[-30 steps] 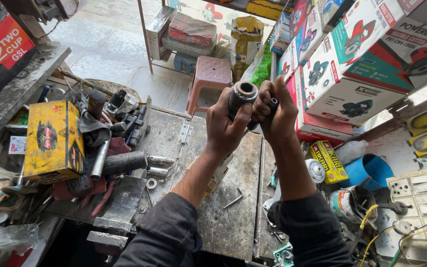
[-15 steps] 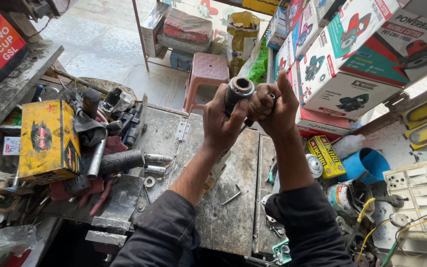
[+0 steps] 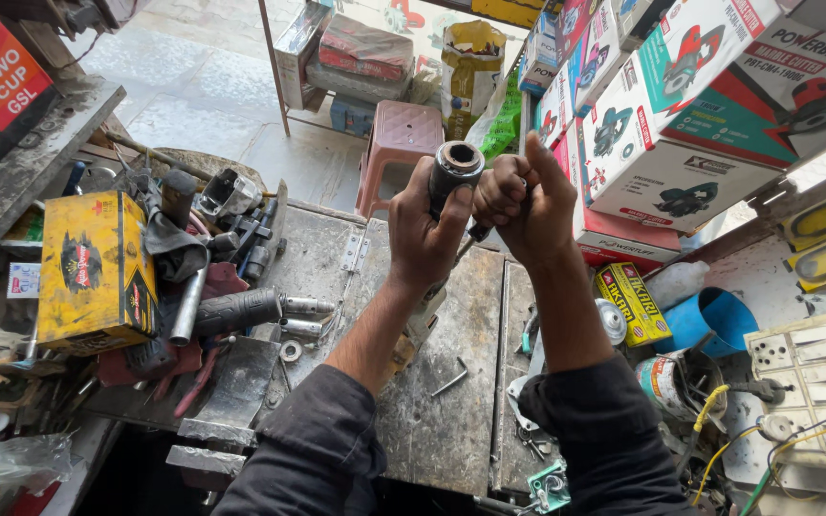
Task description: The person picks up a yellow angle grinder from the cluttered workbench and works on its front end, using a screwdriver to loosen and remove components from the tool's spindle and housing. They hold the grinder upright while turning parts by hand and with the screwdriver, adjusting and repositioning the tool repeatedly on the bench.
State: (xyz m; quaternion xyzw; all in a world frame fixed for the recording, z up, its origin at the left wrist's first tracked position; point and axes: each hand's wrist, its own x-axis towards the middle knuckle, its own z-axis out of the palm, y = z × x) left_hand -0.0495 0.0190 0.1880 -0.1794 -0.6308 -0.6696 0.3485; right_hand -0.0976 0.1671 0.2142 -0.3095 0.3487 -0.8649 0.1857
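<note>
The left hand (image 3: 424,225) is wrapping closed around a dark grey metal cylinder with an open hollow end (image 3: 455,167), holding it raised above the worn steel workbench (image 3: 451,401). The right hand (image 3: 526,205) is clenching in a fist just right of it, touching the cylinder; what it is gripping is hidden.

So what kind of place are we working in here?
Most likely a power-tool repair shop: stacked power-tool boxes, a worn metal workbench strewn with tool parts, and both hands gripping a metal cylindrical part.
</note>
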